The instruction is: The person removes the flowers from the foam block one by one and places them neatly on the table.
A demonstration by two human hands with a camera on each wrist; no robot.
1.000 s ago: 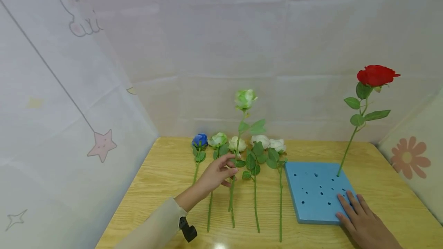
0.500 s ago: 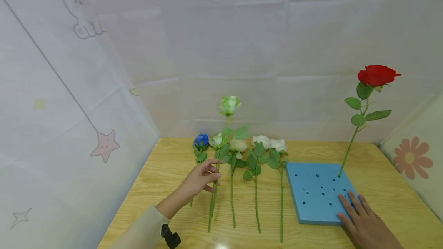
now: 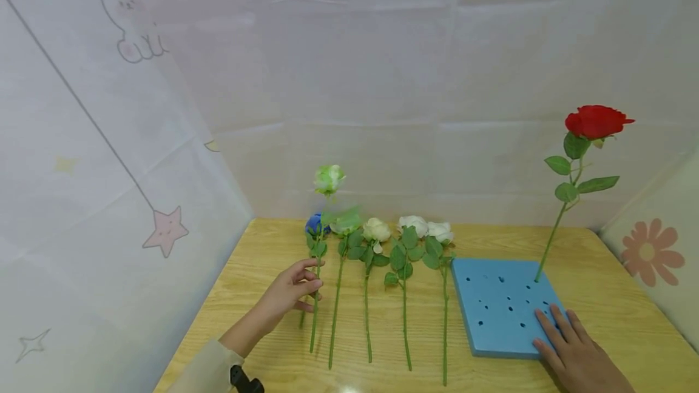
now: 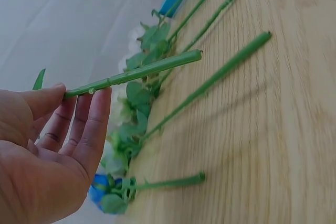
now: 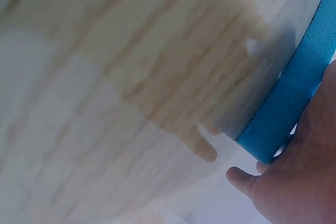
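Observation:
My left hand [image 3: 286, 293] pinches the stem of a green-and-white rose [image 3: 329, 179] between thumb and fingers. The rose stands upright at the left of a row of roses, its stem overlapping the blue rose [image 3: 315, 224] in the head view. In the left wrist view, the stem's cut end [image 4: 194, 56] points out over the table, apart from the wood. My right hand [image 3: 581, 347] lies with fingers spread on the near right corner of a blue foam block [image 3: 494, 335]. A red rose [image 3: 596, 122] stands in a hole near the block's far right corner, leaning right.
Beside the blue rose lie another pale green rose [image 3: 345, 223], a cream rose [image 3: 377, 230] and two white roses [image 3: 413, 225], stems toward me. Several holes dot the block. A printed cloth [image 3: 349, 77] walls the wooden table [image 3: 262, 369] at the back and sides.
My left hand has moved left with the green-and-white rose, from over the cream rose to over the blue one, and the bloom sits lower. The right hand stays on the foam block.

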